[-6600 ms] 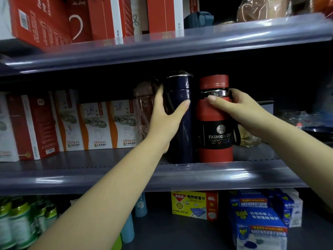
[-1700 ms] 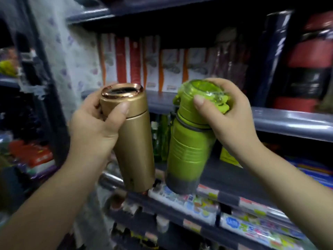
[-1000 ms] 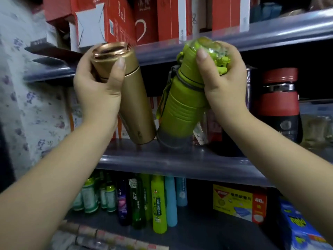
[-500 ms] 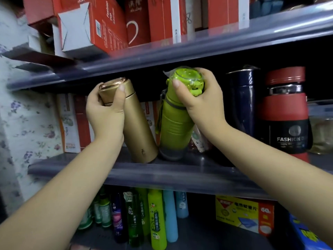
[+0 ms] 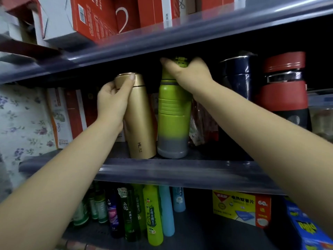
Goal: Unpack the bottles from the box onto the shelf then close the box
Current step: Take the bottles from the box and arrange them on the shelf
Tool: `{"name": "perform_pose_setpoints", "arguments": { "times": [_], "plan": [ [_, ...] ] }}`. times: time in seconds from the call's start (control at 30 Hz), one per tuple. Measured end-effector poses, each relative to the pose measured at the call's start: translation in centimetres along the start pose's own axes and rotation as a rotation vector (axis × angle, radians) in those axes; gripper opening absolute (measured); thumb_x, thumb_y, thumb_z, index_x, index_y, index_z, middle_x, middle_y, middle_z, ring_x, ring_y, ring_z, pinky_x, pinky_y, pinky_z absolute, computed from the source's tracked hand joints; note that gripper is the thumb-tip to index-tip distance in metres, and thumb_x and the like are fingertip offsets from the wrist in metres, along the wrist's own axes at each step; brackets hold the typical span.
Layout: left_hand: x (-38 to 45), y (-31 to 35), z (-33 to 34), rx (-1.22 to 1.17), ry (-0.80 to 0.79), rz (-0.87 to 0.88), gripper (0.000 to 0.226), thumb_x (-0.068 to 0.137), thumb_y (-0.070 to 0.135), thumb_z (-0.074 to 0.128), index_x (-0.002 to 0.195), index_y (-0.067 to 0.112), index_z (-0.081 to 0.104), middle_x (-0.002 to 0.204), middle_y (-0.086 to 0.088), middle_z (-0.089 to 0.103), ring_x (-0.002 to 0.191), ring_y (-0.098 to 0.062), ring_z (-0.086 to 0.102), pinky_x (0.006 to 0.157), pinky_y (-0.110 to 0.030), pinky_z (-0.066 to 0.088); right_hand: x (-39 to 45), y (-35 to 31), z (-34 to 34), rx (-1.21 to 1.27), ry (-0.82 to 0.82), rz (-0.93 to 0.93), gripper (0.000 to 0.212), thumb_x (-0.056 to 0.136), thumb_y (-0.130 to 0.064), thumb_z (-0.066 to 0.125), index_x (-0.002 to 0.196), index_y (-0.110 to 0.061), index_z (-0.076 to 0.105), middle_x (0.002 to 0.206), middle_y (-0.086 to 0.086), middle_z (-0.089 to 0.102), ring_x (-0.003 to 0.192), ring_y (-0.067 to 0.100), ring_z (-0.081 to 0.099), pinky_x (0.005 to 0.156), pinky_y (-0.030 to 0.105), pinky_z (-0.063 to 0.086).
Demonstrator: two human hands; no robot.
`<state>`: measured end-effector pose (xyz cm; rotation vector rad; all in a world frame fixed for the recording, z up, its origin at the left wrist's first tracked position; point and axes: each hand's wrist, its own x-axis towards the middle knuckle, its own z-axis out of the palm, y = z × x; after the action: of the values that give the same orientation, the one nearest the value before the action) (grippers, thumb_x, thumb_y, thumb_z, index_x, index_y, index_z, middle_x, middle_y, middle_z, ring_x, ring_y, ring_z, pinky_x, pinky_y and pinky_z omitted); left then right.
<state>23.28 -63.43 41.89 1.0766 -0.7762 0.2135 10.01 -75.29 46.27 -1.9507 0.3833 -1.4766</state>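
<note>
A gold bottle (image 5: 141, 123) stands on the grey middle shelf (image 5: 173, 170), leaning slightly left at the top. My left hand (image 5: 112, 101) grips its upper part near the cap. Right beside it a green bottle with a grey base (image 5: 173, 120) stands upright on the same shelf, and my right hand (image 5: 187, 73) holds it by the lid from above. Further right on that shelf stand a dark blue bottle (image 5: 237, 78) and a red and black bottle (image 5: 284, 91). The box is out of view.
Red and white cartons (image 5: 93, 18) fill the upper shelf, whose edge hangs just above the bottle tops. Orange and white cartons (image 5: 61, 114) stand behind my left hand. Below are several slim bottles (image 5: 153, 213), a yellow carton (image 5: 239, 208) and a blue carton (image 5: 306, 230).
Both hands have pushed the gold and green bottles further in and set them down on the middle shelf. The tilted bottles now stand nearly upright, side by side.
</note>
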Motion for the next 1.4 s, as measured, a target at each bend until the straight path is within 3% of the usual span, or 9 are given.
{"name": "perform_pose_setpoints", "arguments": {
  "times": [0.17,0.37,0.57,0.77,0.87,1.0,1.13,1.27,1.4],
  "plan": [
    [0.3,-0.5,1.0,0.017,-0.035,-0.038,0.024,0.085,0.033,0.069,0.101,0.016,0.063,0.091,0.000,0.071,0.081,-0.013,0.067,0.086,-0.036,0.055,0.7,-0.9,-0.5,-0.227,-0.138,-0.069,0.070,0.078,-0.058,0.064,0.129,-0.011,0.054,0.131,0.009,0.058,0.122,0.027,0.053,0.099,0.031,0.044],
    [0.6,-0.7,0.6,-0.078,-0.084,-0.084,0.028,0.086,0.032,0.068,0.103,0.011,0.065,0.092,-0.006,0.072,0.078,-0.015,0.068,0.081,-0.034,0.055,0.7,-2.1,-0.6,-0.464,-0.239,-0.091,0.069,0.088,-0.054,0.053,0.139,-0.009,0.042,0.145,0.012,0.045,0.131,0.029,0.043,0.099,0.027,0.037],
    [0.7,-0.8,0.8,-0.064,-0.155,-0.046,0.041,0.083,0.036,0.070,0.115,0.012,0.061,0.101,-0.004,0.072,0.089,-0.015,0.070,0.081,-0.031,0.056,0.5,-1.7,-0.5,-0.447,-0.202,-0.123,0.068,0.085,-0.056,0.056,0.136,-0.013,0.046,0.142,0.011,0.048,0.130,0.028,0.044,0.097,0.026,0.038],
    [0.5,-1.9,-0.2,0.042,-0.194,-0.048,0.054,0.085,0.035,0.068,0.131,0.015,0.047,0.111,0.000,0.067,0.098,-0.012,0.067,0.085,-0.031,0.055,0.0,-0.6,-0.7,-0.320,-0.291,-0.041,0.074,0.076,-0.051,0.069,0.136,-0.014,0.043,0.136,0.007,0.051,0.126,0.022,0.049,0.101,0.026,0.041],
    [-0.3,-1.8,0.6,-0.043,-0.204,-0.044,0.042,0.089,0.028,0.065,0.125,0.012,0.052,0.101,0.000,0.068,0.091,-0.013,0.067,0.085,-0.033,0.055,-0.3,-0.9,-1.5,-0.428,-0.284,-0.063,0.083,0.080,-0.054,0.063,0.142,-0.008,0.032,0.146,0.012,0.040,0.132,0.026,0.041,0.102,0.026,0.036],
    [-0.8,-1.9,1.9,-0.109,-0.219,-0.011,0.032,0.089,0.025,0.065,0.117,0.014,0.057,0.092,0.002,0.070,0.085,-0.011,0.067,0.085,-0.033,0.054,-0.4,-1.4,-2.1,-0.480,-0.280,-0.075,0.079,0.082,-0.053,0.062,0.141,-0.008,0.036,0.145,0.013,0.041,0.132,0.027,0.042,0.101,0.026,0.036],
    [-0.4,-2.5,1.5,-0.042,-0.271,-0.026,0.052,0.080,0.039,0.066,0.126,0.019,0.052,0.107,0.002,0.069,0.096,-0.011,0.067,0.088,-0.032,0.054,-0.8,-0.6,-1.5,-0.427,-0.259,-0.025,0.091,0.079,-0.056,0.064,0.142,-0.002,0.026,0.145,0.013,0.041,0.133,0.027,0.041,0.102,0.027,0.035],
    [-0.7,-2.6,1.2,0.061,-0.320,-0.039,0.068,0.078,0.052,0.062,0.138,0.025,0.041,0.122,0.008,0.064,0.110,-0.007,0.062,0.097,-0.032,0.049,-1.7,0.1,-0.6,-0.385,-0.185,0.012,0.087,0.080,-0.058,0.061,0.135,0.000,0.029,0.137,0.018,0.049,0.126,0.032,0.048,0.097,0.032,0.039],
    [-2.8,-3.2,-0.1,0.163,-0.269,-0.100,0.068,0.072,0.057,0.067,0.127,0.019,0.053,0.120,0.000,0.067,0.109,-0.012,0.064,0.100,-0.035,0.049,-4.2,0.9,-0.4,-0.397,-0.096,-0.033,0.079,0.082,-0.057,0.060,0.129,0.002,0.037,0.135,0.023,0.046,0.126,0.035,0.044,0.097,0.032,0.035]
  ]
}}
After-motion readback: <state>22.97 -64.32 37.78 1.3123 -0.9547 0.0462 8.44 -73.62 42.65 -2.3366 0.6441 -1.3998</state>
